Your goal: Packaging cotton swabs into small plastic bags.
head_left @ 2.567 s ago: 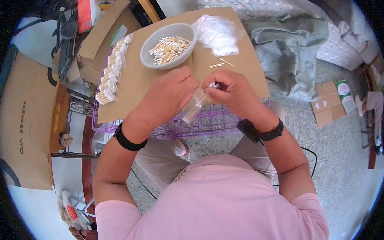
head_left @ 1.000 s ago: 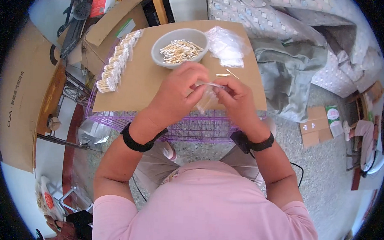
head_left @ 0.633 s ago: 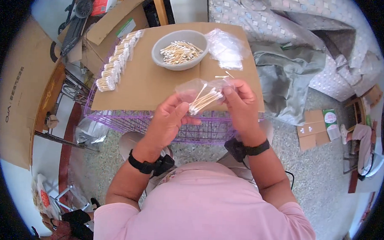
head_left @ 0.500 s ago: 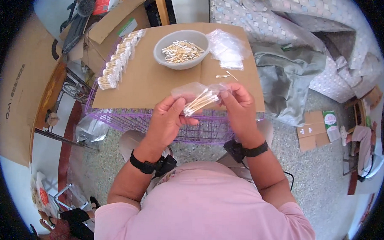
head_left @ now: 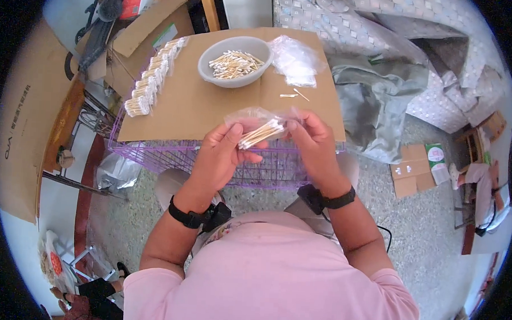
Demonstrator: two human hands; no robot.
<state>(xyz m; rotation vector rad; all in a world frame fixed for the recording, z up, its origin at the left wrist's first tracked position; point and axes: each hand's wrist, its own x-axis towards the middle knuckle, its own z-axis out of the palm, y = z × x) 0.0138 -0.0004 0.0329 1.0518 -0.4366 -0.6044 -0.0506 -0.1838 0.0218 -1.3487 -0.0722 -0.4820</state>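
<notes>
A bundle of wooden cotton swabs (head_left: 262, 133) with white tips lies in a clear plastic bag (head_left: 251, 113) between my hands, above the near edge of the cardboard. My left hand (head_left: 219, 156) is closed on the bag's left side, thumb on top. At the other end, my right hand (head_left: 317, 146) pinches the plastic beside the swab tips. Farther off stands a grey bowl (head_left: 236, 83) heaped with loose swabs (head_left: 237, 64). A row of filled swab bags (head_left: 151, 80) runs along the left, and flat clear bags (head_left: 296, 60) are piled right of the bowl.
The cardboard sheet (head_left: 181, 115) rests on a purple wire cage (head_left: 272, 174) before my knees. A few stray swabs (head_left: 289, 96) lie near its right side. Grey cloth (head_left: 376, 108) hangs to the right. Other people's limbs show at the lower left and far right.
The swabs sit closer together in the bag, their tips more even. Both hands keep their grip in nearly the same place; the whole view has shifted slightly.
</notes>
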